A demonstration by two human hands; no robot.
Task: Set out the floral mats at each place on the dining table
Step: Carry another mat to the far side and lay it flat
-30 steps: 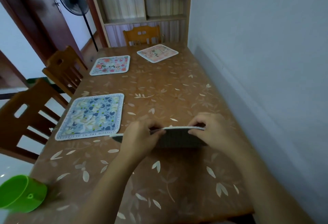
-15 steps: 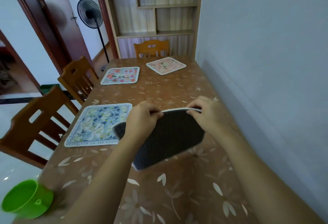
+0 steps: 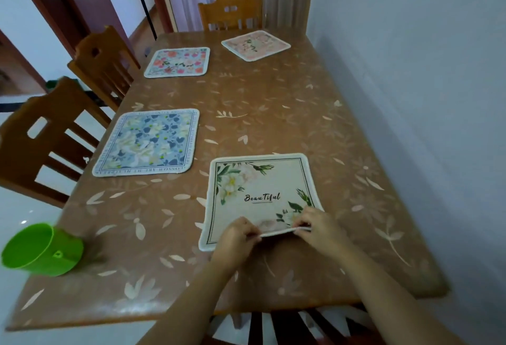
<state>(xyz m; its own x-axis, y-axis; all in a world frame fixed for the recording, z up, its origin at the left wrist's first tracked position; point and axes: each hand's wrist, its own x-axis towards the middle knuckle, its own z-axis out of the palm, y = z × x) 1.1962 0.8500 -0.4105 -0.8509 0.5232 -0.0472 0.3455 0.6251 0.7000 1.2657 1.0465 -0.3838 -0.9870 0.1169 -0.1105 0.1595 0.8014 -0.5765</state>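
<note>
A cream floral mat (image 3: 260, 188) with the word "Beautiful" lies face up on the brown dining table (image 3: 273, 104), in front of me. My left hand (image 3: 236, 232) and my right hand (image 3: 317, 223) both pinch its near edge, which is lifted slightly off the table. A blue floral mat (image 3: 147, 143) lies at the left side. Farther back lie a red floral mat (image 3: 178, 62) at the left and a pink mat (image 3: 255, 45) at the far end.
A green plastic cup (image 3: 41, 249) lies tipped at the table's near left corner. Wooden chairs stand at the left (image 3: 35, 136) (image 3: 101, 62), at the far end (image 3: 230, 13) and just below me (image 3: 287, 325). A wall (image 3: 410, 71) borders the table's right side.
The mat was held up with its dark underside toward me; now it is turned over and laid face up on the table, with both hands drawn back to its near edge.
</note>
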